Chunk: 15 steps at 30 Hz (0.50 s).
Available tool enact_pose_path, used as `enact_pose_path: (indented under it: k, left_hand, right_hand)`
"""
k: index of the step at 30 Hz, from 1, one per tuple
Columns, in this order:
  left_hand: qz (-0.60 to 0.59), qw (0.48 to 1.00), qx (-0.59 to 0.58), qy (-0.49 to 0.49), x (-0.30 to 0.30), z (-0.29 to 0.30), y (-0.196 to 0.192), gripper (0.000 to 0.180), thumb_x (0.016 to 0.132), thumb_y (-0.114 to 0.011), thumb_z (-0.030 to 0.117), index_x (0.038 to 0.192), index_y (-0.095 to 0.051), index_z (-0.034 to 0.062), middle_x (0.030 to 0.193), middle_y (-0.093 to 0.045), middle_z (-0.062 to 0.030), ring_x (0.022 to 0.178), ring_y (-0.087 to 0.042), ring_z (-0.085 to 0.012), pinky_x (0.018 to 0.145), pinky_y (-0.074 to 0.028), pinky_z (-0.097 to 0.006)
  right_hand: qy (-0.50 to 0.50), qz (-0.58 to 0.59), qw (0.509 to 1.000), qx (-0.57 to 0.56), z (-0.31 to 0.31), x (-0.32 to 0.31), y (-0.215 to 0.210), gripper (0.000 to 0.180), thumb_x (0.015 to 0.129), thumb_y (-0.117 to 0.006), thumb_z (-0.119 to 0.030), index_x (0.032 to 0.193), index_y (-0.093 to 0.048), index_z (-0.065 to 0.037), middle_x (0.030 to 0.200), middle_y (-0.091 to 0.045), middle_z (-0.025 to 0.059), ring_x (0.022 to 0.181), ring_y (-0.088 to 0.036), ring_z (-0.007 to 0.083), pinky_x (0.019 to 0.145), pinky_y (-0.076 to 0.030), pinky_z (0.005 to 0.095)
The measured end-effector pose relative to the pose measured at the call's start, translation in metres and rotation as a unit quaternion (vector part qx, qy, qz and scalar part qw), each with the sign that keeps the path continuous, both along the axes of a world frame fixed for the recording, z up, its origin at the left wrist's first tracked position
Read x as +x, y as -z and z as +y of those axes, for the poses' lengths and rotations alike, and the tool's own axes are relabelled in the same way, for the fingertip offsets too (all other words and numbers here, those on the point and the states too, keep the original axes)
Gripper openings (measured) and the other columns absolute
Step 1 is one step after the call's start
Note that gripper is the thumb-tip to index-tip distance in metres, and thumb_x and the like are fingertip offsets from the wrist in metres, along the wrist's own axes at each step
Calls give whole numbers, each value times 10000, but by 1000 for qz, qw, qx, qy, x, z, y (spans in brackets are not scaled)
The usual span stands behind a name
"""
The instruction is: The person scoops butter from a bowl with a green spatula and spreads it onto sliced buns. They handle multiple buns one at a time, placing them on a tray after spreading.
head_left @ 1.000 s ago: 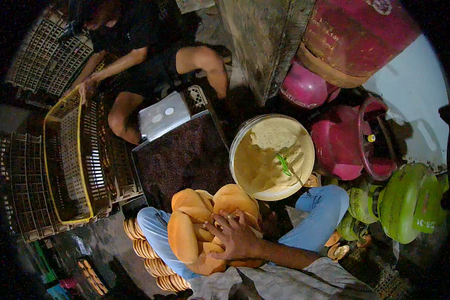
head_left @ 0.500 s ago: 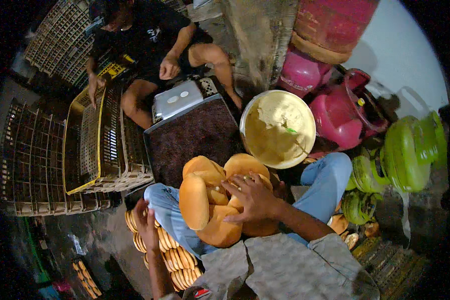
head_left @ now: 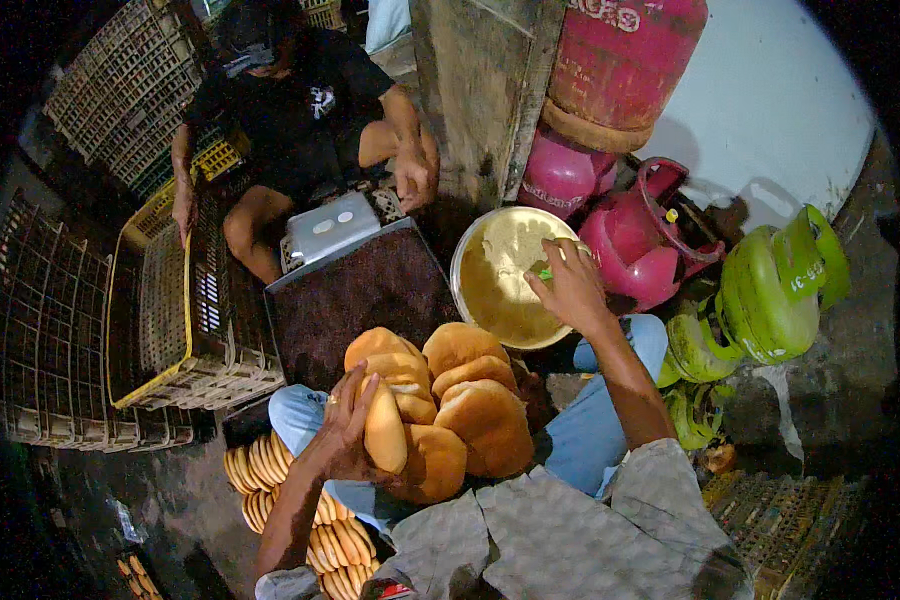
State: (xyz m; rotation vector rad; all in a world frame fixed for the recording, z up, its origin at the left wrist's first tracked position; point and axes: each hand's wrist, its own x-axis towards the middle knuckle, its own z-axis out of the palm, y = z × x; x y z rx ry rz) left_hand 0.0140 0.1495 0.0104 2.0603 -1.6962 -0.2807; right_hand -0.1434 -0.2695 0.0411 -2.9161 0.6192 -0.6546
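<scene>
Round golden-brown bread buns (head_left: 485, 425) are piled in front of me, between my knees. My left hand (head_left: 344, 425) grips a bun (head_left: 385, 430) standing on edge at the pile's left side. Beyond the pile on the right is a round tub (head_left: 459, 290) of pale yellow cream (head_left: 505, 265). My right hand (head_left: 573, 285) reaches over its right rim, with thumb and fingers closed around a small green utensil (head_left: 544, 273) in the cream. The hand hides most of this utensil. Left of the tub lies a deep tray of dark brown crumbly filling (head_left: 365, 295).
Opposite me sits a person (head_left: 290, 110) beside a closed metal box (head_left: 332, 230). Plastic crates (head_left: 160, 375) stand on the left. Pink gas cylinders (head_left: 630, 250) and green ones (head_left: 770, 300) crowd the right. Rows of more buns (head_left: 335, 545) lie by my left leg.
My right hand has moved from the bun pile to the utensil in the tub. My left hand has come in from the left onto a bun. The whole view has shifted slightly.
</scene>
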Motion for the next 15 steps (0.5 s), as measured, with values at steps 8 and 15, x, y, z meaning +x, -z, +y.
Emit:
enact_pose_path:
  k: [8, 15]
  left_hand:
    - [350, 897, -170, -210, -10, 7, -47, 1189, 523, -970, 173, 1518, -331, 45, 1407, -499, -170, 1305, -500, -291, 1114, -409, -442]
    - [735, 505, -380, -244, 11, -59, -34, 841, 912, -484, 729, 1458, -444, 91, 1310, -618, -155, 1145, -634, -359, 918, -563, -527]
  right_hand:
    - [39, 397, 915, 61, -49, 42, 77, 291, 812, -627, -177, 1031, -740, -21, 1040, -718, 222, 1009, -691, 366, 882, -543, 474]
    - [28, 197, 940, 276, -57, 36, 51, 322, 872, -575, -240, 1010, -693, 27, 904, -714, 225, 859, -701, 408, 814, -559, 517]
